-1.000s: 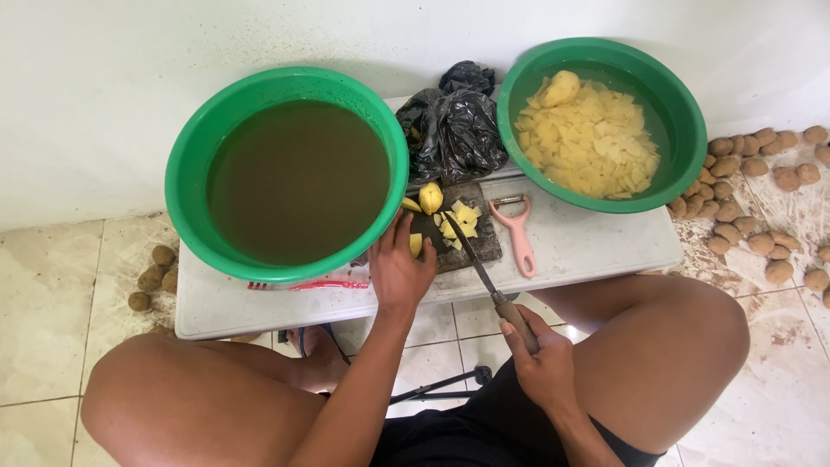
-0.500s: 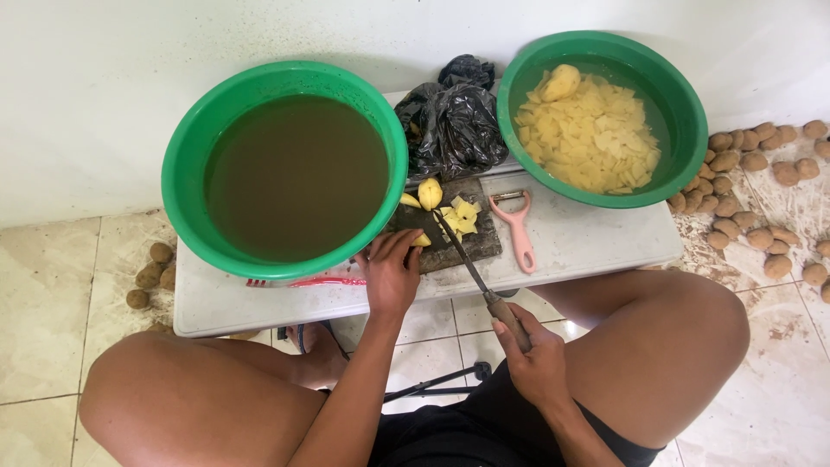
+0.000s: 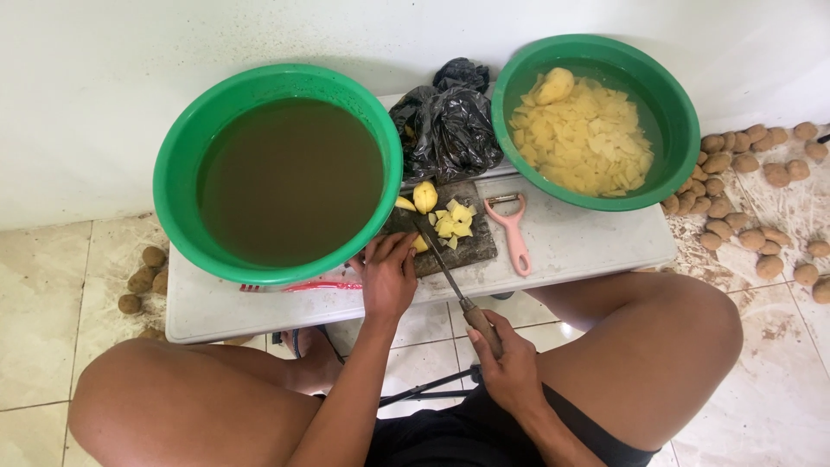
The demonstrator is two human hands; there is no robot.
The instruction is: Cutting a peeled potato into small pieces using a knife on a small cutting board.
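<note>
My right hand (image 3: 510,367) grips the wooden handle of a knife (image 3: 450,272), its blade angled up over a small dark cutting board (image 3: 474,249). On the board lie cut yellow potato pieces (image 3: 453,220) and a peeled potato half (image 3: 424,196). My left hand (image 3: 386,275) rests at the board's near left corner, fingers on a potato piece (image 3: 419,244) beside the blade. A pink peeler (image 3: 512,227) lies just right of the board on the low white table (image 3: 596,242).
A green basin of murky brown water (image 3: 285,173) stands at left, a green basin of cut potato (image 3: 592,121) at right, a black plastic bag (image 3: 450,121) between them. Unpeeled potatoes (image 3: 752,199) litter the floor at right, a few (image 3: 143,277) at left. My bare knees flank the table.
My left hand slid back from the potato pieces to the board's near corner. The knife hand drew back toward me a little.
</note>
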